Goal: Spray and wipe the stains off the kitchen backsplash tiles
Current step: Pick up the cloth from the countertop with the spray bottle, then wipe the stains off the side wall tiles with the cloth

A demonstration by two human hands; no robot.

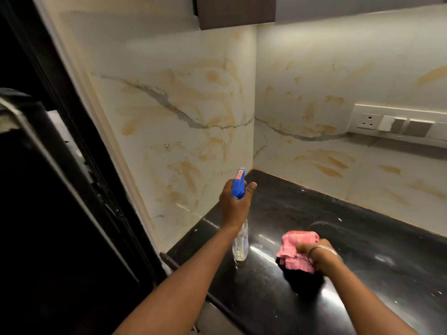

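Gripping a spray bottle (238, 187), the left hand (234, 206) faces stained backsplash tiles (183, 131); the right hand (313, 250) clutches a pink cloth (296, 241) over the black countertop (326, 209), socket panel (396, 123) beyond.

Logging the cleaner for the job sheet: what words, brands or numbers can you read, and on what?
No text can be read in this view.
Orange sticker on the spray bottle's blue head: too blurred to read.
Blue print on the bottle's clear body: too blurred.
Socket and switch panel: no legible marking.
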